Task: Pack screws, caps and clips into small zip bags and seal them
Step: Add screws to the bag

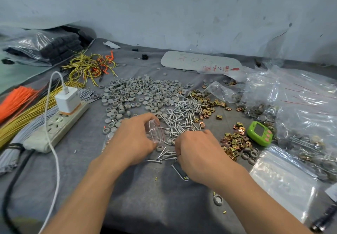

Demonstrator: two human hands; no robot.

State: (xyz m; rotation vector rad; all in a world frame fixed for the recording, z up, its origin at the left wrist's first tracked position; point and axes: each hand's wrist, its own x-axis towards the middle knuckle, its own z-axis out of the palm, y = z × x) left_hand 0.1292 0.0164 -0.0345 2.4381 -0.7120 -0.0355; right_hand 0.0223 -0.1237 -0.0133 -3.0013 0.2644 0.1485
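Head view:
- Left hand (pixel 131 139) grips a small zip bag (pixel 155 130), fingers curled round it. Bag is clear plastic with a thin red line along one edge, held just above the cloth (pixel 145 197) at the near edge of the screws (pixel 182 113). Contents not readable.
- Right hand (pixel 198 153) is knuckles-up, fingers curled down onto a small near cluster of screws just beside the bag. Fingertips hidden, so can't tell if it holds any.
- Screws: silver, slim, pan-headed, in a loose crossed heap at centre.
- Caps (pixel 136 93): grey, round, shallow cups, spread wide behind and left of the screws; some lie hollow side up.
- Clips (pixel 235 140): brass-coloured, square, folded metal. One heap right of the right hand, another touching the far right of the screw heap.
- Right edge: flat stack of empty zip bags (pixel 284 177); behind it, filled bags (pixel 306 124) with mixed parts inside.
- Green timer-like gadget (pixel 259 133) just beside the near clips.
- Left: power strip (pixel 54 126) with a white charger (pixel 67 100) plugged in, yellow wires (pixel 27 113) alongside.
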